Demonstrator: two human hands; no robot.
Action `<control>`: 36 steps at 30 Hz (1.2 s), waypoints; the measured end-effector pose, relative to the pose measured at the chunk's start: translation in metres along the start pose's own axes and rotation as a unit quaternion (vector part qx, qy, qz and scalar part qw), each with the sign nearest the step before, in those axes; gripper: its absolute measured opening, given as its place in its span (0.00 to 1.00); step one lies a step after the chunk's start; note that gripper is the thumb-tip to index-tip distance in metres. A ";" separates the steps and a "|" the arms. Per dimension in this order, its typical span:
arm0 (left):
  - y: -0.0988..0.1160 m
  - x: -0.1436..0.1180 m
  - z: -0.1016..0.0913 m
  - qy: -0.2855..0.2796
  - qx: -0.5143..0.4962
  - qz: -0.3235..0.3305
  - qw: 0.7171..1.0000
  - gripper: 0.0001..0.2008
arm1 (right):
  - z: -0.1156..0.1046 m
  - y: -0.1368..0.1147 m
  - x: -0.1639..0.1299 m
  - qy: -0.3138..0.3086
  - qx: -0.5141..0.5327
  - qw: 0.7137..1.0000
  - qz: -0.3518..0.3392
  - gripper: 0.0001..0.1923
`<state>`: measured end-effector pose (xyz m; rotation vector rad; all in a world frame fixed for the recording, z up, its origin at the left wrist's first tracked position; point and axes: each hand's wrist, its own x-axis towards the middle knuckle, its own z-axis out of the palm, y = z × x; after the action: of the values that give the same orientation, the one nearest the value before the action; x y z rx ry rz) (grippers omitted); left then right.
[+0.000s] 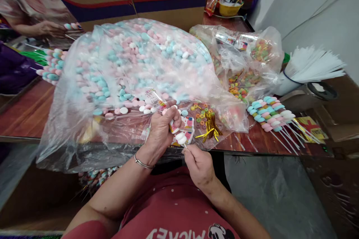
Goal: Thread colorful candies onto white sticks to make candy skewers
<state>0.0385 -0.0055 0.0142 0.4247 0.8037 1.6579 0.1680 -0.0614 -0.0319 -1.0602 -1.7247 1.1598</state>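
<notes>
Left grip (pixel 162 127) pinching candies (pixel 181 137), right grip (pixel 196 162) pinching their stick; candy-filled (pink, blue, white) bag (pixel 134 63) beyond.

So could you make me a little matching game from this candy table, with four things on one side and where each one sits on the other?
Things:
1. big bag of pastel candies
2. finished candy sticks
3. gold twist ties
4. bundle of white sticks

Places:
A. standing in a cup at the far right
B. lying on the table's right side, sticks pointing right
C. filling the middle of the table
D. under clear plastic, just beyond the hands

Pairs: 1-C, 2-B, 3-D, 4-A
</notes>
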 end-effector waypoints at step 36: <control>0.003 -0.027 -0.006 -0.010 0.018 -0.049 0.999 0.20 | 0.001 -0.012 -0.018 -0.085 0.342 0.911 0.212 0.12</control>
<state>0.0393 -0.0334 0.0157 0.4183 0.8278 1.5483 0.1705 -0.0815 -0.0234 -0.9111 -1.0577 1.9917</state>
